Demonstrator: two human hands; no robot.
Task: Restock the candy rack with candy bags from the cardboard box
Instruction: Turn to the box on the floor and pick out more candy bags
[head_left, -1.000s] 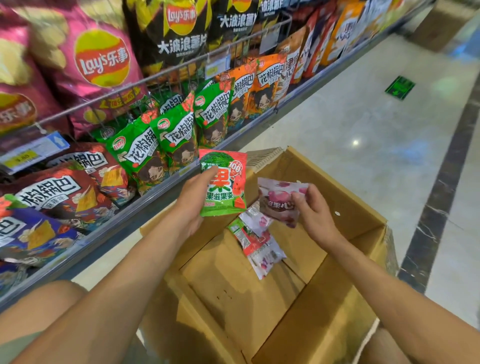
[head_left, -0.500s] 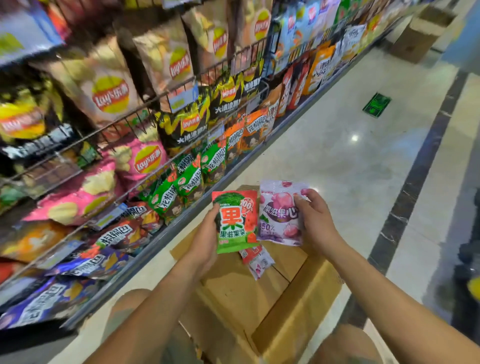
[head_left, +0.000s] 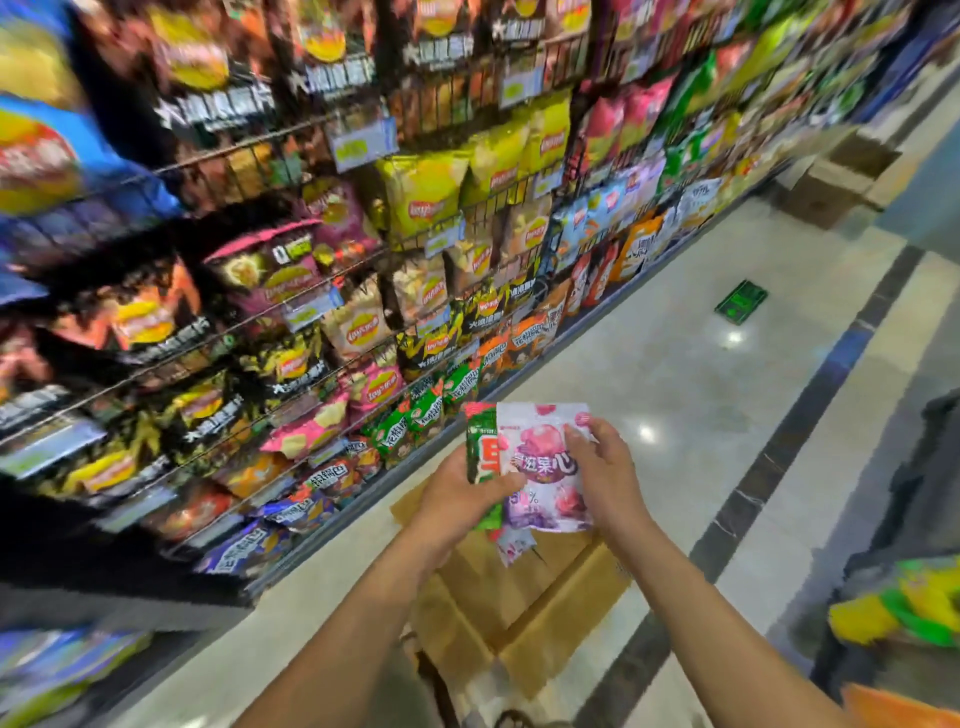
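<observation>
1. Two candy bags are out of the cardboard box (head_left: 519, 623) and held just above it, upright, print facing the wearer.
2. Grip, left hand (head_left: 457, 499): fingers behind, thumb across the front of the green bag (head_left: 479, 457), closed on it.
3. Grip, right hand (head_left: 605, 478): pinches the pink bag (head_left: 540, 467) along its right edge. The pink bag overlaps the green bag from in front and the two touch. Judgement: they are being stacked so one hand can carry both.
4. Box stands open on the floor (head_left: 675, 374), near the shelving (head_left: 332, 532). One more bag (head_left: 514, 545) shows inside. Judgement: parked there for short reaches.
5. Shelving holds crisp bags behind wire rails. Much of it is blurred, and I cannot tell which section is the candy rack.
6. Progress, judged: neither held bag has been placed yet.
</observation>
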